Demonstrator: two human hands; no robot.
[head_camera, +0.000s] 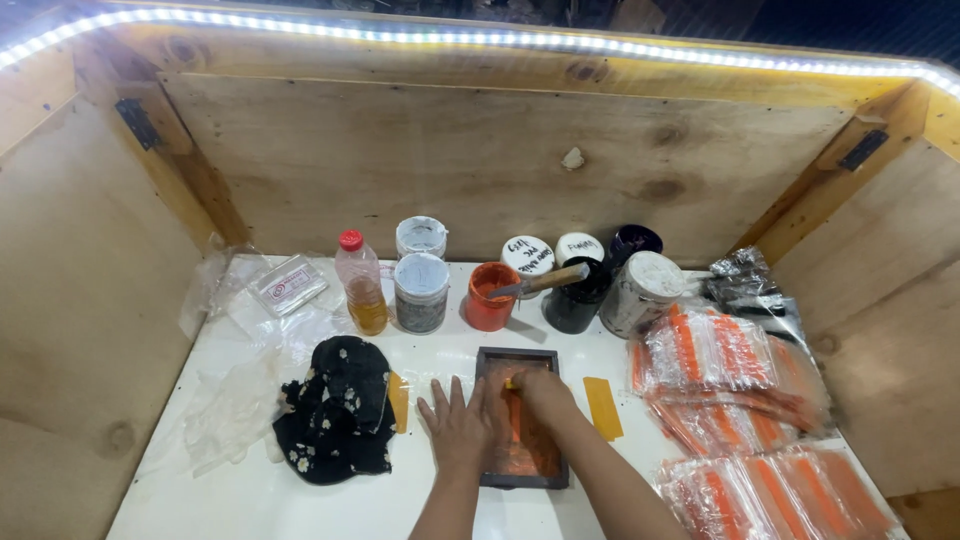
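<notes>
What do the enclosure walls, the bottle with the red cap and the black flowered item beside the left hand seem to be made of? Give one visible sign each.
Enclosure walls: bare plywood or board, matt; grain and dark knots show.
Bottle with the red cap: probably clear plastic; amber liquid shows through.
Black flowered item: soft fabric; it lies crumpled in folds near the left hand.

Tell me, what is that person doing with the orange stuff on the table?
The left hand presses flat on the edge of a dark framed screen smeared with orange ink. The right hand grips an orange scraper on the screen. An open orange pot with a stirring tool stands behind.
</notes>
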